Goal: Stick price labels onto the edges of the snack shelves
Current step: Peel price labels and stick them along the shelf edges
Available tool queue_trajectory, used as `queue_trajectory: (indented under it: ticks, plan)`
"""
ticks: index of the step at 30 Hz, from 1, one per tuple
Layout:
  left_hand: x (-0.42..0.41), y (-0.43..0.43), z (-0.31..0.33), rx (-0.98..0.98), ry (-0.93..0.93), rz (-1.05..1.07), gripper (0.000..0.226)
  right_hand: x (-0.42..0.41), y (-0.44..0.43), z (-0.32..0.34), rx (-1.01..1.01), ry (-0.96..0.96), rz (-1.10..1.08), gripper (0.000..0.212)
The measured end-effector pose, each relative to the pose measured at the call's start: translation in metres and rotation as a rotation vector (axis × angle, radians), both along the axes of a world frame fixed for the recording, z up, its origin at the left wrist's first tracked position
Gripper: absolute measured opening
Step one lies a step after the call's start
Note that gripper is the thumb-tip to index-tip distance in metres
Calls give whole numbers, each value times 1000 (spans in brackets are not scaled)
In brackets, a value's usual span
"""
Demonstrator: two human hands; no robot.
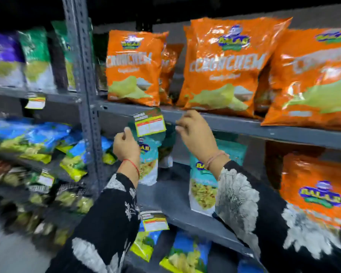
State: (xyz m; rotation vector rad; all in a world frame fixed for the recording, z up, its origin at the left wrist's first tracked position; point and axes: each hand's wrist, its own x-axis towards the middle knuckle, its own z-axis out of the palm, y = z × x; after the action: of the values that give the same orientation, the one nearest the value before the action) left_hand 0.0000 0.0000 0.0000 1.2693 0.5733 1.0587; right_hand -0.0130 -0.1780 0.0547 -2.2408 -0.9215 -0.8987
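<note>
A yellow-bordered price label (pixel 149 123) hangs tilted from the front edge of the grey upper shelf (pixel 244 126), below the orange chip bags (pixel 224 66). My left hand (pixel 126 147) is just below and left of the label, fingers curled, thumb raised close to its lower left corner. My right hand (pixel 195 133) is to the right of the label, against the shelf edge, fingers curled in with nothing visible in them. Neither hand clearly touches the label. Both wrists wear thread bands above black-and-white patterned sleeves.
Other labels hang on the left shelf edge (pixel 35 102), a lower left shelf (pixel 45 179) and the lower shelf (pixel 155 221). A perforated grey upright (pixel 83 75) divides the racks. Teal snack bags (pixel 203 186) stand behind my wrists; blue and green bags (pixel 28 138) fill the left rack.
</note>
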Motion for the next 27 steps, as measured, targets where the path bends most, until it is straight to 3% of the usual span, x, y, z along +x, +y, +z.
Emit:
queue_trajectory:
  ticks: [2, 5, 8, 12, 13, 17, 19, 22, 27]
  plan:
    - [9, 13, 5, 19, -61, -66, 35, 13, 24, 6, 40, -4, -16, 16]
    - [27, 23, 13, -101, -118, -249, 28, 30, 55, 15, 106, 52, -52, 26]
    - [38, 30, 15, -229, -190, -371, 27, 41, 73, 18, 198, 30, -97, 21]
    - [44, 29, 18, -328, -242, -416, 14, 48, 88, 21, 122, -83, -218, 16]
    - [44, 29, 20, -309, -253, -396, 6, 49, 91, 20, 133, -107, -231, 11]
    - [41, 46, 25, -25, -327, -231, 30, 42, 98, 0, 347, -222, -246, 10]
    - [43, 56, 29, 59, -330, -227, 24, 38, 104, -11, 434, -257, -240, 11]
    - [48, 61, 31, 77, -296, -241, 4, 40, 110, -11, 502, -208, -265, 9]
    - [54, 62, 32, 95, -253, -258, 13, 45, 112, -5, 457, -208, -318, 8]
